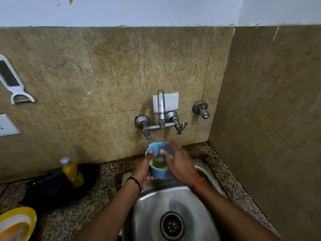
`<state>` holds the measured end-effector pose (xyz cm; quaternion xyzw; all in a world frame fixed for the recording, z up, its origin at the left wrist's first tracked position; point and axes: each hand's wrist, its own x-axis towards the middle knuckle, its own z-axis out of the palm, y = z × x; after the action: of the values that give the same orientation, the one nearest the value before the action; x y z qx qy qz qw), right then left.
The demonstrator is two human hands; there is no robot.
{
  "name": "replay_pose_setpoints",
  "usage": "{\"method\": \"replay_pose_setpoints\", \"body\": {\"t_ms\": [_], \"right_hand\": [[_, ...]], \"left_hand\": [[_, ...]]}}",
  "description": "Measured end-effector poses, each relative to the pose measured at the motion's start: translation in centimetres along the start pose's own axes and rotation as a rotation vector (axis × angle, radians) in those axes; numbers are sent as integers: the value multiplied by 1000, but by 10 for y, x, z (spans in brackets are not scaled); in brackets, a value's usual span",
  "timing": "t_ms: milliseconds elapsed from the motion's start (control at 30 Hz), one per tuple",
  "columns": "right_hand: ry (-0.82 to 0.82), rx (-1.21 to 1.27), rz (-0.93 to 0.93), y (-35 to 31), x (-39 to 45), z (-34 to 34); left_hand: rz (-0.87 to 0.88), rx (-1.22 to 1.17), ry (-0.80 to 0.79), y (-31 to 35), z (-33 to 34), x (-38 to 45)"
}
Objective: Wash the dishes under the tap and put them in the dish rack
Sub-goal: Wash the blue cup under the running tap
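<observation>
Rinsing blue cup [159, 171] under tap [161, 108], above sink [156, 202].
Left hand [141, 173] fingers wrapped round cup; right hand [178, 164] fingers spread, rubbing inside. Best kept tilted beneath stream, scrubbing greenish residue loose.

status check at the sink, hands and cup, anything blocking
Left hand grips blue cup under running tap. Right hand open, fingers at cup's rim, blurred. Sink below holds no other dishes; dish rack not in view.
</observation>
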<state>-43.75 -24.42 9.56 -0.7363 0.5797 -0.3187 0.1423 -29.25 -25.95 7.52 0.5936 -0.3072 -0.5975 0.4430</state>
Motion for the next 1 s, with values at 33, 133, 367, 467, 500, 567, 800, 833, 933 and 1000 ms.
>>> {"method": "replay_pose_setpoints", "body": {"t_ms": [33,133,367,467,500,567,800,833,933,1000], "right_hand": [[-123,-154,-160,1,-12,4],[-428,-564,-265,15,-19,-2],[-609,-397,-89,-11,-13,12],[-652,-139,-11,-8,-11,3],[-604,-99,52,-4,-5,0],[-441,-35,212,2,8,1],[-648,54,368,-1,24,14],[-662,-1,395,1,27,12],[-461,-241,247,-7,32,8],[-457,-189,123,-20,33,15]], "left_hand": [[18,-5,15,-1,0,2],[75,57,20,-5,2,3],[151,95,31,-14,11,6],[164,69,6,-20,2,6],[139,60,-4,-22,2,5],[105,69,-26,-24,7,2],[128,117,-63,-20,7,0],[116,109,-82,-20,5,-1],[97,79,-79,-18,9,-2],[77,57,-36,-13,11,-1]]}}
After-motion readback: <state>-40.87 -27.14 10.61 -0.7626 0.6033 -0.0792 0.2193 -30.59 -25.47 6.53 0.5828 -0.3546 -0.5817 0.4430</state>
